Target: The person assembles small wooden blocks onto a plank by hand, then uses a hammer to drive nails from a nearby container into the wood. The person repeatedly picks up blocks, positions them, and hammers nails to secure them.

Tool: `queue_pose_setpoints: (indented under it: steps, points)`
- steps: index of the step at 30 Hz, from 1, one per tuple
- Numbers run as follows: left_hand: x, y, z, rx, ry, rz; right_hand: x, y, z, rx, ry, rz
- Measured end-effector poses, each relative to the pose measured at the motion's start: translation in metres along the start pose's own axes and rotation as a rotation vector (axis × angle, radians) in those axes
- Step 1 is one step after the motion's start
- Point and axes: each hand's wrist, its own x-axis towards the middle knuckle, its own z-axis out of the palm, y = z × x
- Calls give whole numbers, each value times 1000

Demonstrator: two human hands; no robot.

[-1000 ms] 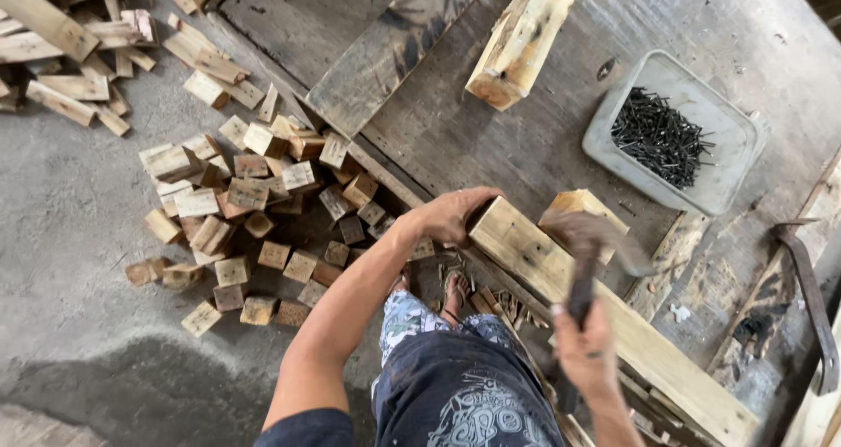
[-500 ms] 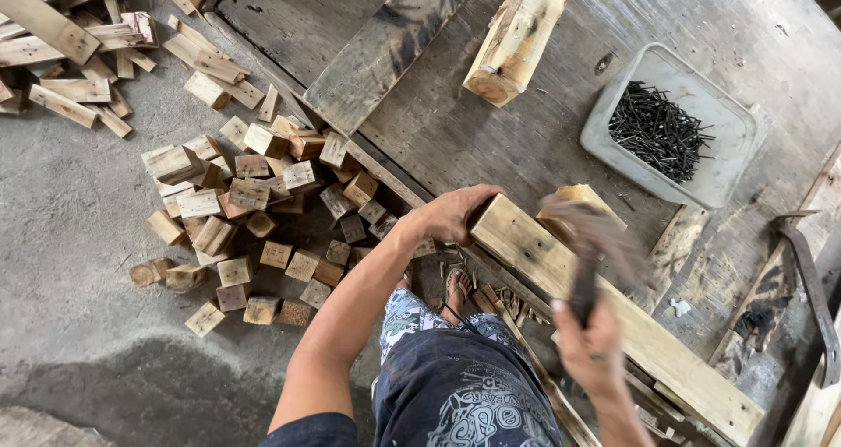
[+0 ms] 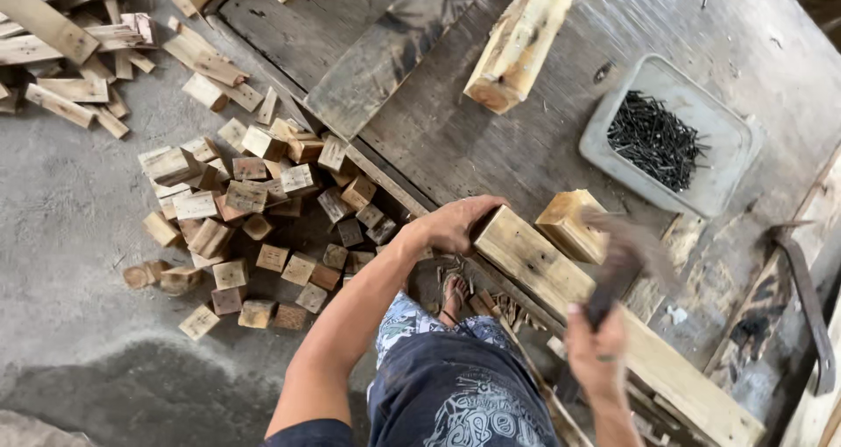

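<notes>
Working right at the near-left edge of the wooden bench (image 3: 491,140), so open room is mostly toward the far middle of the top. Left hand (image 3: 457,224) is clamped over the near-left end of the long plank (image 3: 604,320), fingers curled round its end. A small block (image 3: 574,225) sits just beyond the plank, touching it. Right hand (image 3: 597,355) is fisted tight on a hammer (image 3: 618,263), head blurred above the plank beside the block. Far right there's a grey tray of nails (image 3: 670,136); a thick timber offcut (image 3: 524,40) lies further back. Left, down on the floor, a heap of wood blocks (image 3: 254,219).
</notes>
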Motion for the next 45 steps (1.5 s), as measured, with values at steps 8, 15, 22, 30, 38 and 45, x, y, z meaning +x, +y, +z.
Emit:
queue_pose_setpoints:
  steps: [8, 15, 22, 30, 38, 45]
  points:
    - [0, -8, 13, -106, 28, 13, -35, -80, 9, 31, 177, -593]
    - [4, -8, 15, 20, 33, 15, -26, -45, -13, 58, -141, -115]
    - [2, -5, 16, -26, -18, -46, -18, -49, 9, -261, -66, -454]
    - [3, 6, 23, -26, 4, -7, -13, -8, -22, 22, -189, -75]
    - [3, 13, 42, -48, 31, -71, 15, 5, -34, -315, -253, -318]
    - [74, 76, 7, 367, 134, -263, 32, 59, -132, -257, -487, -39]
